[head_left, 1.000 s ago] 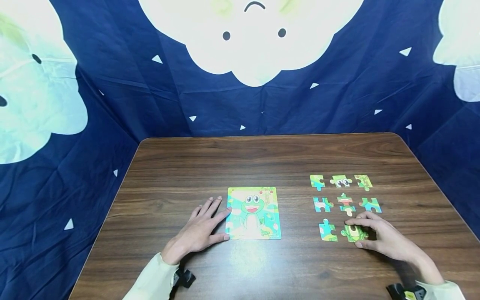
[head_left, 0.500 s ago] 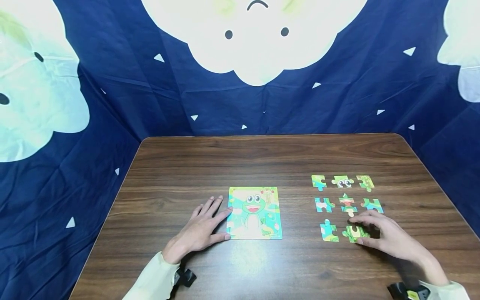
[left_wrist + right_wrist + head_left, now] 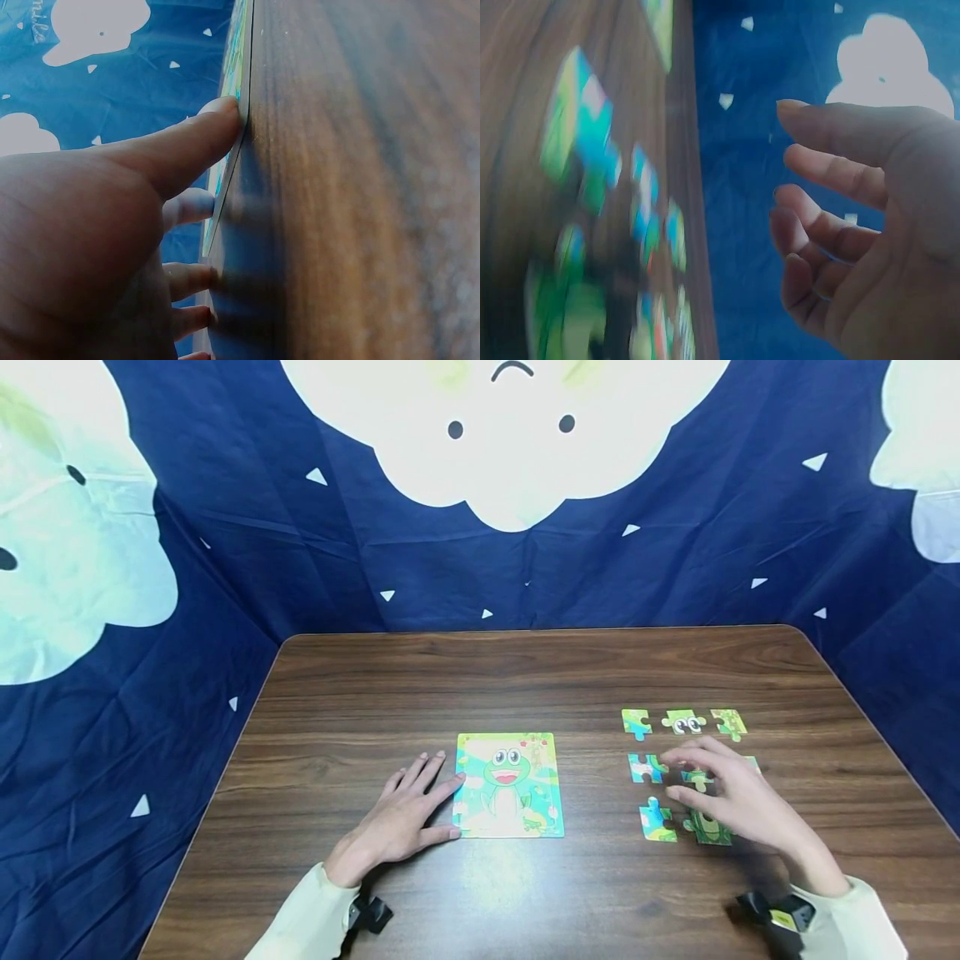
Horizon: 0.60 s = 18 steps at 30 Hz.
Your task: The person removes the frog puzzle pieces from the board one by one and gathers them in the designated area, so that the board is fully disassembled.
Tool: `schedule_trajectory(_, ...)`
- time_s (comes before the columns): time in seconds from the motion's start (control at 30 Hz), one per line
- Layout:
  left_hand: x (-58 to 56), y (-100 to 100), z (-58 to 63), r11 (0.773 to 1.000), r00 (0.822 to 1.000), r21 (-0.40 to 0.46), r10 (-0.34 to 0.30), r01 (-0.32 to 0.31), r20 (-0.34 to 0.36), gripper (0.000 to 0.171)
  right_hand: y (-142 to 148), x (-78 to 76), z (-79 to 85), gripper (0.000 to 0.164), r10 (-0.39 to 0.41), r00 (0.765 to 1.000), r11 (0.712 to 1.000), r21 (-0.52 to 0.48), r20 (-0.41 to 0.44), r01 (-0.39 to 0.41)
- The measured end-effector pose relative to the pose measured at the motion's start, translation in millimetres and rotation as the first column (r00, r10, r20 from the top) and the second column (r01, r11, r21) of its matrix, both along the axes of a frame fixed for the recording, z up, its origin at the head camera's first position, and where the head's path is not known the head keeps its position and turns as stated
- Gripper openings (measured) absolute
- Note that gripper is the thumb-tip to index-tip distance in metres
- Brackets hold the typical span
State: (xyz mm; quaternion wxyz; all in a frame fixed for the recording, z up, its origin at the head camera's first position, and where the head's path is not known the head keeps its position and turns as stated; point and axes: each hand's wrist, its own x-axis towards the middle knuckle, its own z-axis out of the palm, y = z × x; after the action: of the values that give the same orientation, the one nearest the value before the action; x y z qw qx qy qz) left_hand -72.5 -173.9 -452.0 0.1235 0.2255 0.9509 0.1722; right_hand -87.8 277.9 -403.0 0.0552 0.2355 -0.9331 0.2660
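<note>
A square frog picture board (image 3: pixel 506 789) lies flat on the table. My left hand (image 3: pixel 393 827) rests beside it with fingers spread, thumb and index fingertip touching its left edge; the left wrist view shows the thumb (image 3: pixel 217 112) against that edge. To the right, several jigsaw pieces lie apart in rows, among them a piece with frog eyes (image 3: pixel 686 722) and a green frog-body piece (image 3: pixel 708 832). Above the middle and lower rows hovers my right hand (image 3: pixel 735 793), holding nothing, its fingers loosely bent. It hides parts of the pieces beneath. In the right wrist view, the pieces are blurred.
The brown wooden table (image 3: pixel 450 685) ends at a back edge before a blue curtain (image 3: pixel 420 560) with white cloud shapes. Bare tabletop lies between the board and the pieces. Other pieces include a lower-left one (image 3: pixel 657 823) and an upper-right one (image 3: pixel 727 722).
My right hand has left the frog-body piece in the bottom row and moved up and left over the middle row. The left hand and board have stayed in place.
</note>
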Motion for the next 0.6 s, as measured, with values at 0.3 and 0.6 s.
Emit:
schedule_trajectory(0.3, -0.5, 0, -0.7, 1.0, 1.0, 0.006, -0.003, 0.003, 0.003, 0.068, -60, -16.4, 2.5, 0.037, 0.149, 0.989, 0.987, -0.054, 0.005, -0.149)
schedule_trajectory(0.6, 0.6, 0, -0.1, 1.0, 1.0, 0.012, -0.006, 0.006, 0.0, 0.068, -101, -21.7, -5.9, 0.037, 0.234, 0.964, 0.971, -0.079, 0.126, -0.226)
